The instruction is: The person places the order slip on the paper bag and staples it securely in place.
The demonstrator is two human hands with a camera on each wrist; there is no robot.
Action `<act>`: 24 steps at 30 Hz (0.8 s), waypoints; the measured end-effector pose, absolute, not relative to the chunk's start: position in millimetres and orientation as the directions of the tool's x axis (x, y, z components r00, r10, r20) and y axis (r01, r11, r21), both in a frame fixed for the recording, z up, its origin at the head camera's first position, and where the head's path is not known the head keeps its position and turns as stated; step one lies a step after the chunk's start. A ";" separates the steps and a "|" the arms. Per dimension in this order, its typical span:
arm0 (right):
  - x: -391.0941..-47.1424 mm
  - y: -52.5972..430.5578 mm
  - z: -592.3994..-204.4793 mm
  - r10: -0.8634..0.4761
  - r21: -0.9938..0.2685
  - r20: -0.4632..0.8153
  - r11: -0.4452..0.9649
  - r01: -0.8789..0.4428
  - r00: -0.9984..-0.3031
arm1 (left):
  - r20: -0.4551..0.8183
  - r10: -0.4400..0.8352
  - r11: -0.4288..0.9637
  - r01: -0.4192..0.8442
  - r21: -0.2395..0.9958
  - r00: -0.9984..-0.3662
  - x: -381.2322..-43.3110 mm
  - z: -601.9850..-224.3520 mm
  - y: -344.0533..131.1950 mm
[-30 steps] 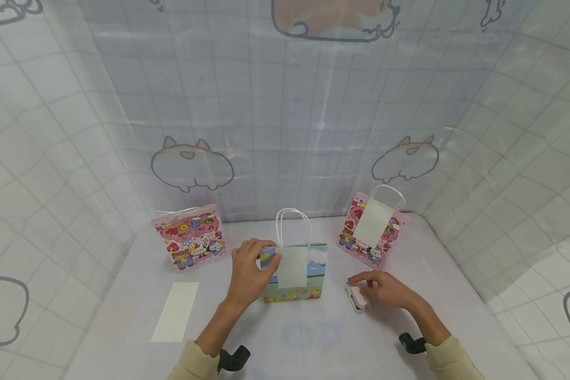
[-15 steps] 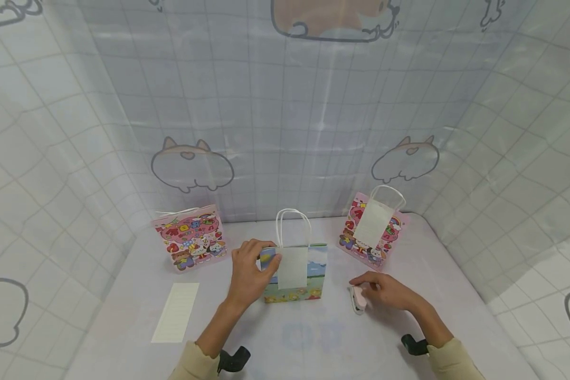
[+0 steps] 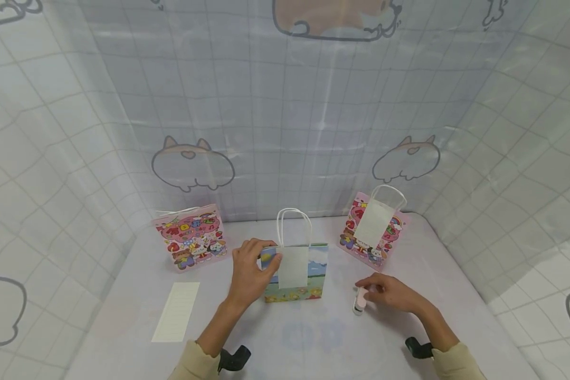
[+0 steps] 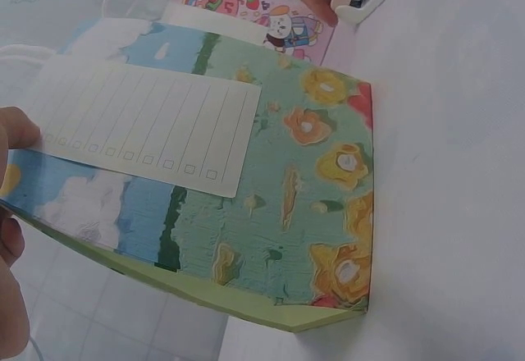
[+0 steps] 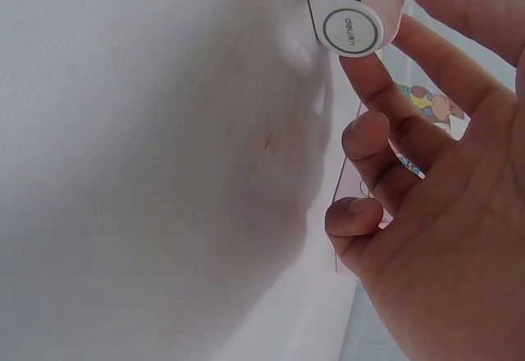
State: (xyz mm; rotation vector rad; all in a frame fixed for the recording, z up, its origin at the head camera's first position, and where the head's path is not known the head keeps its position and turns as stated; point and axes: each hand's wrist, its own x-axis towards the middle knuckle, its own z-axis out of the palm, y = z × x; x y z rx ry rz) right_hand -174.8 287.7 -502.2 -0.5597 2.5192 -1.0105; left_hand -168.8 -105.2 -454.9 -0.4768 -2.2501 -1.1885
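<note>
My left hand (image 3: pixel 249 273) grips the upper left edge of a small paper gift bag (image 3: pixel 317 272) printed with sky and flowers. Its thumb presses a lined paper slip (image 4: pixel 148 123) against the bag's front; the fingers go behind the rim. White twisted handles (image 3: pixel 294 211) rise above the upright bag. To the right, my right hand (image 3: pixel 393 293) pinches a small pink and white stapler (image 3: pixel 360 301) between thumb and fingers, low at the table top. In the right wrist view the stapler (image 5: pixel 353 25) shows its round end, with the ring and little fingers curled below.
Two pink cartoon gift bags stand at the back, one at the left (image 3: pixel 195 237) and one at the right (image 3: pixel 394 243) with a white slip (image 3: pixel 374 224) on its front. A lined paper strip (image 3: pixel 176 311) lies at the left on the white table (image 3: pixel 304 359).
My right hand has shifted slightly right, and the stapler has moved and turned with it. The left hand and the flower-printed bag have stayed in place.
</note>
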 end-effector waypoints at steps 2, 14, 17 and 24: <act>-174.4 289.1 -503.2 -0.479 -0.711 -0.201 0.672 -0.209 -0.855 | 0.610 0.056 0.547 0.536 0.644 -0.790 -168.4 -454.3 -105.3; -168.0 292.7 -501.7 -0.443 -0.698 -0.248 0.698 -0.159 -0.862 | 0.597 0.059 0.551 0.525 0.649 -0.800 -168.4 -453.4 -104.9; -164.9 293.7 -500.4 -0.431 -0.694 -0.256 0.705 -0.146 -0.865 | 0.595 0.060 0.548 0.525 0.651 -0.801 -168.6 -453.3 -104.8; -159.1 296.2 -502.6 -0.403 -0.706 -0.293 0.703 -0.088 -0.867 | 0.598 0.057 0.555 0.523 0.647 -0.799 -168.0 -453.6 -105.6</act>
